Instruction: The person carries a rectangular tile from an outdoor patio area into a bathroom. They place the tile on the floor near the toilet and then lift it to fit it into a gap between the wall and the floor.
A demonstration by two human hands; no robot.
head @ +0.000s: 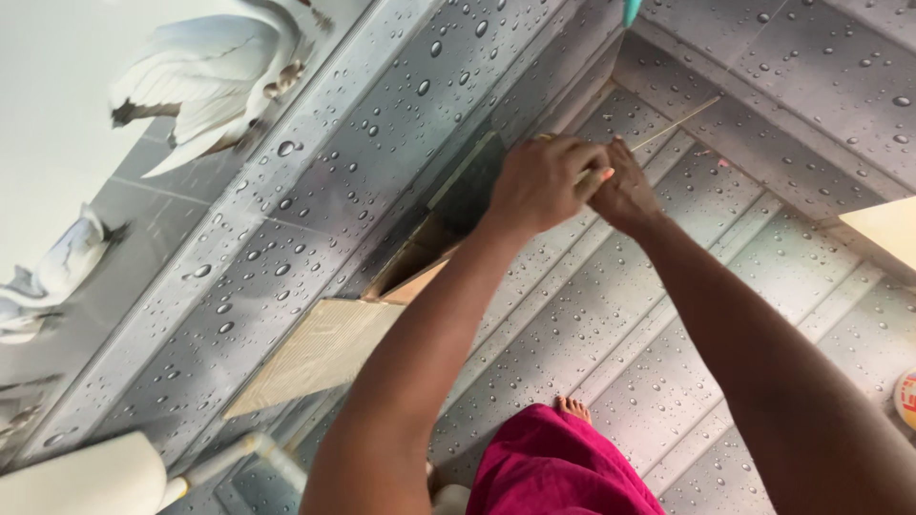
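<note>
A beige tile (315, 355) lies well below-left of the fingers. White swan pictures (205, 72) fill the far-left wall. A magenta garment (558, 467) hangs beneath.

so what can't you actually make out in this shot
All in the head view:
- Thin stick: its near end is hidden inside the left hand and right hand, which overlap.
- Beige board: one end hidden behind the left forearm.
- Teal object: cut off by the top edge.
- Round orange item: cut off by the right edge.
</note>
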